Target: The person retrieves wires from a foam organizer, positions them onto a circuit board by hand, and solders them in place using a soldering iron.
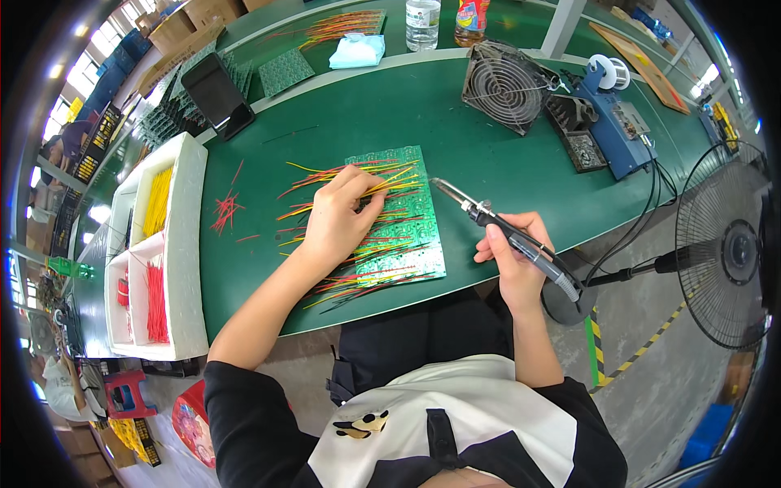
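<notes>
Green workbench (358, 106), circuit board (426, 224) on it. Left hand (335, 218) has fingers pinched on wires (399, 181), right hand (521, 272) fingers clamped round a soldering iron (506, 229)

Room to pass lies across the bare tabletop (386, 98) on the circuit board's (416, 244) far side, between the phone (218, 96) at far left and the square fan (514, 91) at far right, while the foam box (187, 252) bars the left and the soldering iron (529, 252) crowds the board's right edge
</notes>
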### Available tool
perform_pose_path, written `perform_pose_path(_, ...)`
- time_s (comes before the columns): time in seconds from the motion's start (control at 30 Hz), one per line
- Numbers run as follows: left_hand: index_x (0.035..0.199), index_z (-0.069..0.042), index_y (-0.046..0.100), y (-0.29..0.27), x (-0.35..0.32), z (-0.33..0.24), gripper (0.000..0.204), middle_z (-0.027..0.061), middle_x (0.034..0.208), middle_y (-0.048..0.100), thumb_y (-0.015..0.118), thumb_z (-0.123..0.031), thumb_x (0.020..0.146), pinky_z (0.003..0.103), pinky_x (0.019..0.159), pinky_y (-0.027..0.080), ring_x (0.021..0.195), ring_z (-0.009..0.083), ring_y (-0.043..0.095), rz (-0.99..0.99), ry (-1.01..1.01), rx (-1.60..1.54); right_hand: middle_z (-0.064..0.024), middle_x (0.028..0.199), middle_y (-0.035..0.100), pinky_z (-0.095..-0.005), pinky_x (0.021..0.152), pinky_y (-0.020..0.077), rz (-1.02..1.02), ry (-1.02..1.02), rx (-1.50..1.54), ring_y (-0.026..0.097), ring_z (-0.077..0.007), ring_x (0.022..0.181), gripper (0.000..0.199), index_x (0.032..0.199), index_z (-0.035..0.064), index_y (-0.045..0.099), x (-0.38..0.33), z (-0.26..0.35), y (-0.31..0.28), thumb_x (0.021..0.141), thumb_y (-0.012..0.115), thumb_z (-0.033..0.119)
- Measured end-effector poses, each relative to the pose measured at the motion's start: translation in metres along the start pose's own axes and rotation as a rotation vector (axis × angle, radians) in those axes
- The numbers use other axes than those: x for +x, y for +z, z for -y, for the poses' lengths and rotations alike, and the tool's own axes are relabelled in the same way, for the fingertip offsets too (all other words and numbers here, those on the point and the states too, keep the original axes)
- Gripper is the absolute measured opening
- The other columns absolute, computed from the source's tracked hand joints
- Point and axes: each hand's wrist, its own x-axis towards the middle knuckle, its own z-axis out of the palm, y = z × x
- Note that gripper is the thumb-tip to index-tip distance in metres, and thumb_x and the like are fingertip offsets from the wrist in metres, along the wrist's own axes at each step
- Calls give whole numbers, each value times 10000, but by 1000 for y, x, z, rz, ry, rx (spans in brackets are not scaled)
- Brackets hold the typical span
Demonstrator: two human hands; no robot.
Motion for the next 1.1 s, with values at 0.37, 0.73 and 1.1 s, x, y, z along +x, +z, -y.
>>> perform_pose_path(0.37, 823, -3, 633, 2, 0, -2, 101, 41, 710, 548, 657, 7, 725, 233, 441, 325, 469, 91, 358, -8, 4, 16, -111, 755, 617, -227, 520, 514, 17, 6, -17, 606, -114, 611, 179, 919, -28, 486, -2, -3, -1, 823, 623, 33)
perform_pose_path(0.73, 817, -2, 632, 2, 0, -1, 101, 44, 706, 552, 664, 5, 721, 232, 444, 337, 477, 94, 383, -8, 6, 30, -108, 731, 617, -227, 517, 509, 23, 22, -56, 603, -115, 586, 174, 907, -30, 490, -2, -2, 1, 822, 624, 43)
perform_pose_path(1.1, 819, 1, 631, 3, -1, -1, 106, 47, 703, 548, 665, 8, 719, 234, 441, 337, 474, 95, 386, -9, 3, 22, -110, 671, 597, -229, 480, 499, -107, -75, 0, 579, -128, 518, 150, 906, -19, 482, 3, 0, -8, 846, 597, 55)
